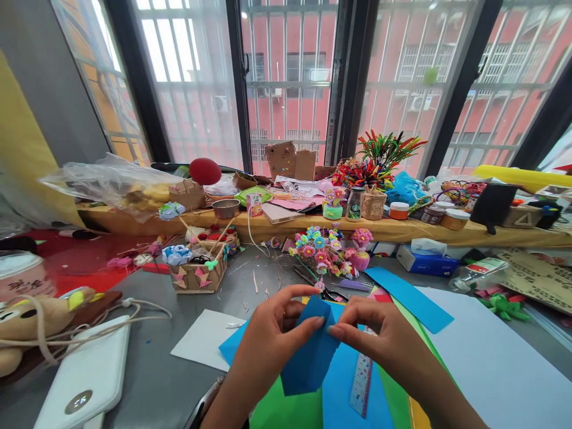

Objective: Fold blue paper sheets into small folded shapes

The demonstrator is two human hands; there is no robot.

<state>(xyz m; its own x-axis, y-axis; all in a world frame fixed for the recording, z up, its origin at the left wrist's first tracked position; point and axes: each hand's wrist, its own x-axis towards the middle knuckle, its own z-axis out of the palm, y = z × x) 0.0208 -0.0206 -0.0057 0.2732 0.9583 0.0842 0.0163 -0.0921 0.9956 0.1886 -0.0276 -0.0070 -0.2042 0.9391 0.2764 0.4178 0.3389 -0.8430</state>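
A folded piece of dark blue paper point(310, 351) is held up between both hands near the bottom centre of the view. My left hand point(272, 336) pinches its upper left part with thumb and fingers. My right hand point(379, 336) pinches its upper right edge. Beneath the hands lie sheets of light blue paper point(344, 399), green paper point(286, 411) and a clear ruler point(361, 384). A blue paper strip point(409, 298) lies just beyond my right hand.
The grey table point(161, 381) carries a white power bank point(87, 378) and plush toy point(27, 325) at left, a small wooden box point(199, 274) with paper flowers, a flower bouquet point(326, 250) and white paper point(496, 357) at right. A cluttered yellow sill point(402, 229) runs under the windows.
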